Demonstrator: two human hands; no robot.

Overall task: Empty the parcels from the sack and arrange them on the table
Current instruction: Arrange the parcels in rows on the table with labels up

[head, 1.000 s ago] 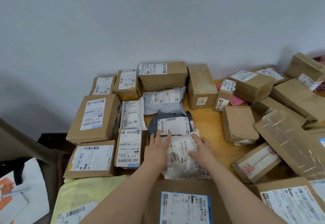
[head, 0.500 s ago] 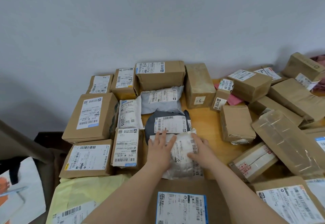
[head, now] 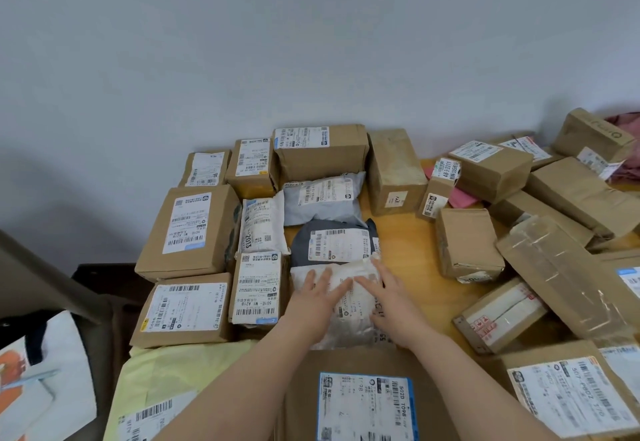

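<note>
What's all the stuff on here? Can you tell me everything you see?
cardboard boxes: more than fifteen, brown, neat rows on the left, jumbled pile on the right, one big one at the front
white bag marked 2013: one, white, among the left boxes
light grey bag: one, light grey, middle back
dark grey bag: one, dark grey, in front of the light grey bag
crinkly white bag: one, white, under both hands
yellow bag: one, pale yellow, front left
pink envelope: one, pink, under boxes at the back
table: one, orange wood
left hand: flat on the crinkly white bag
right hand: flat on it too
</note>
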